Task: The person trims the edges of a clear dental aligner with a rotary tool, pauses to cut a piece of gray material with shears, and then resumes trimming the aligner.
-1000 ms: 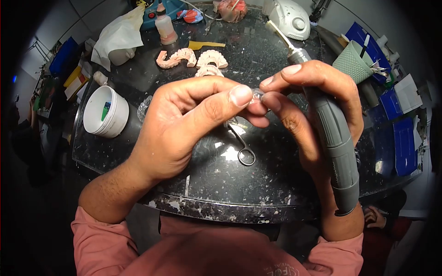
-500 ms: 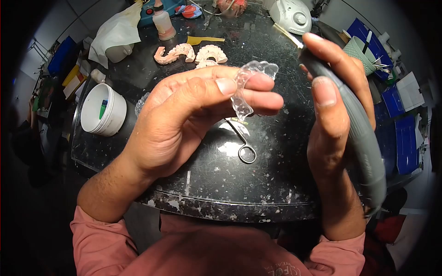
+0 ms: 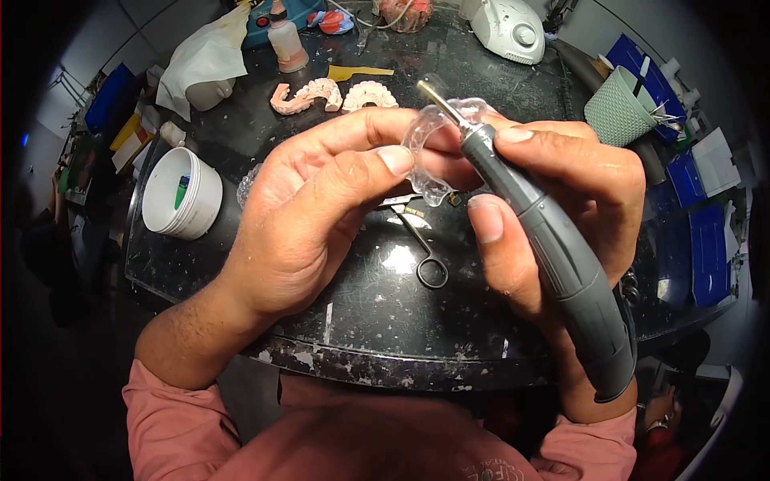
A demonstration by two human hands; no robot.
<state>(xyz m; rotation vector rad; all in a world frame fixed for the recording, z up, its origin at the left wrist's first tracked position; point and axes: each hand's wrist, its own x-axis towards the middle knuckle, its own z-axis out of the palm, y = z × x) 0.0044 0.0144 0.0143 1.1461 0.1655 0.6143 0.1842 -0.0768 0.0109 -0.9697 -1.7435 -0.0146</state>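
Observation:
My left hand (image 3: 297, 200) is closed, pinching a clear dental aligner (image 3: 433, 192) between thumb and fingers, its curved arch facing me. My right hand (image 3: 593, 176) grips a dark grey rotary handpiece (image 3: 561, 248), its body slanting down toward my right forearm. The handpiece's slim metal bit (image 3: 441, 100) overlaps the upper edge of the aligner in this view. Under my hands, scissors (image 3: 431, 271) lie on the black table, partly hidden by my left hand. Another clear piece (image 3: 247, 188) shows behind my left wrist.
A white tub (image 3: 183, 220) stands at left. Pinkish plaster dental models (image 3: 309, 96), a yellow strip (image 3: 357, 72) and a bottle (image 3: 287, 48) sit farther back. A white machine with a dial (image 3: 509, 32) and a green basket (image 3: 618, 112) are at back right.
My right hand has moved left and brought the handpiece from beside the aligner up to its upper edge. My left hand still pinches the aligner, now turned slightly.

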